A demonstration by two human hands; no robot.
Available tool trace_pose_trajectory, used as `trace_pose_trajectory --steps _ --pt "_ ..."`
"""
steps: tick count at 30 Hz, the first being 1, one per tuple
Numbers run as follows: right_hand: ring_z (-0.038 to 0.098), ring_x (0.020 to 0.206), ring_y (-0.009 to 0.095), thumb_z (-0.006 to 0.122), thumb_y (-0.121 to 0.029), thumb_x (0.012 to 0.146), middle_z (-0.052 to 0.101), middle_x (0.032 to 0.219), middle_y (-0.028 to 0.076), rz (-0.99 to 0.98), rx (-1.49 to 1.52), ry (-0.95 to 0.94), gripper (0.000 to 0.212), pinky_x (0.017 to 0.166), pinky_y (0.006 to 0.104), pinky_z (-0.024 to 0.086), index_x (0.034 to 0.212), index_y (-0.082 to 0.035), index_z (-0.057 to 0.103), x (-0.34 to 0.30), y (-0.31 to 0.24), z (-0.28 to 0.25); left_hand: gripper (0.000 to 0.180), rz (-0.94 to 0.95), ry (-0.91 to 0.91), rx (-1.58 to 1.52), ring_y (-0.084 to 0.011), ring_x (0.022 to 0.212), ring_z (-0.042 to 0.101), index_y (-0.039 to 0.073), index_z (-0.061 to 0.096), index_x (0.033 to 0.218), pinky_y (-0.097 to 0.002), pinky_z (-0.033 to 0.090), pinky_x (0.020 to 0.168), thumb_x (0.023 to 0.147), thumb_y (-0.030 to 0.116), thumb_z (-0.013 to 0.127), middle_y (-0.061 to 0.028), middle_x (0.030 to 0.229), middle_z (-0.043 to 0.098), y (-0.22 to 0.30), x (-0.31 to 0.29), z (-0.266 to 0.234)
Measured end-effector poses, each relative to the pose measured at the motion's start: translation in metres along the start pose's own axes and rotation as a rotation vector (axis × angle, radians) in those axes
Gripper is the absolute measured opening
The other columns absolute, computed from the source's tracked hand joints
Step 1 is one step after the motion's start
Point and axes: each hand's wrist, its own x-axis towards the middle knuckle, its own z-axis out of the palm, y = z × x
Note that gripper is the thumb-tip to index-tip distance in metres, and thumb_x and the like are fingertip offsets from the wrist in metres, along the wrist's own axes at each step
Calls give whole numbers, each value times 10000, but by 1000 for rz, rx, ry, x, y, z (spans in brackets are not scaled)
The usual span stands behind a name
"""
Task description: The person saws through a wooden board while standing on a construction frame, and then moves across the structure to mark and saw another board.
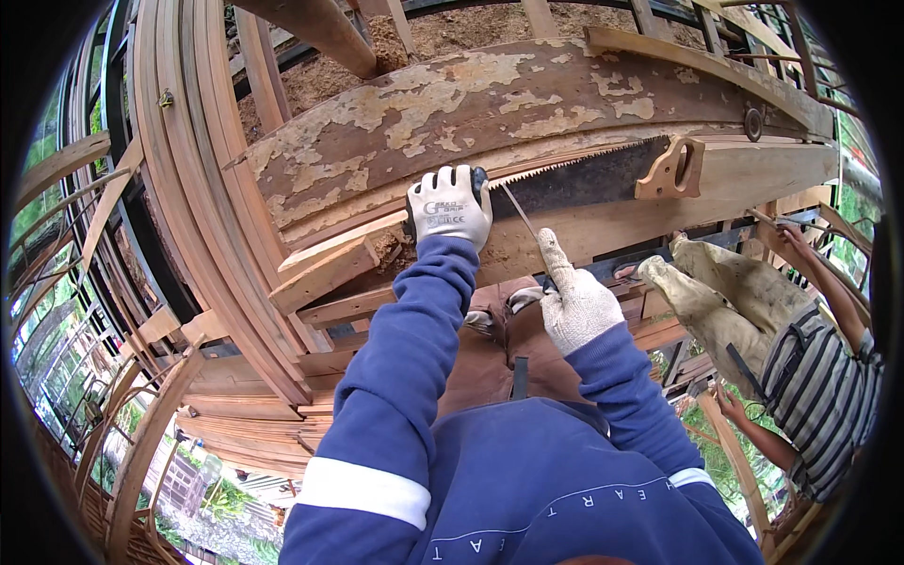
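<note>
A handsaw (pixel 584 177) with a dark blade and wooden handle lies along a wooden beam, its teeth along the far, upper edge and its handle to the right. My left hand (pixel 450 209), in a white glove with dark fingertips, is closed over the blade's narrow left end, with the thumb beside the teeth. My right hand (pixel 582 306), in a pale knit glove, grips a slim metal file (pixel 519 208), index finger stretched along it. The file's far tip reaches the teeth just right of my left thumb. Its handle is mostly hidden in my fist.
A slab with flaking bark (pixel 452 104) lies beyond the saw, over the beam (pixel 744 188). Long planks (pixel 184 169) are stacked at left; a short wood block (pixel 325 275) sits near my left wrist. At right, another person in a striped shirt (pixel 819 386) handles wood.
</note>
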Motion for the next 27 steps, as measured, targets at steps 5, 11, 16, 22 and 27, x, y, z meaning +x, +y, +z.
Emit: trace_pose_trajectory --steps 5,11,16,22,27 --pt "685 755 434 603 -142 883 685 857 267 23 8 -84 776 717 516 560 1606 -220 333 27 -7 -3 268 0 -19 -5 -307 1019 630 125 656 1092 -472 437 926 960 351 594 -100 1063 677 -1 0 -1" --pt "690 840 457 568 -199 923 700 943 285 43 -29 -74 698 811 547 555 1588 -246 360 74 -19 -1 265 8 -26 39 -312 1028 635 123 652 1102 -476 438 933 978 340 562 -108 1053 680 3 2 -2" --pt "666 738 424 590 -144 899 664 855 250 -65 79 178 725 713 518 549 1584 -269 384 48 -3 -11 265 -15 -3 35 -312 1046 630 127 652 1113 -481 437 938 978 336 561 -105 1068 678 -1 2 -4" --pt "633 750 399 599 -41 861 619 846 211 -83 48 94 768 708 460 527 1583 -215 402 -6 6 -8 257 -3 9 15 -309 1038 630 135 652 1114 -471 440 934 960 329 583 -99 1066 675 -1 1 0" --pt "663 738 367 632 -150 896 624 874 191 -89 -30 54 766 688 454 560 1605 -238 353 -7 8 4 261 -6 -5 15 -308 1041 629 132 656 1095 -473 439 941 958 343 586 -101 1071 675 0 1 0"
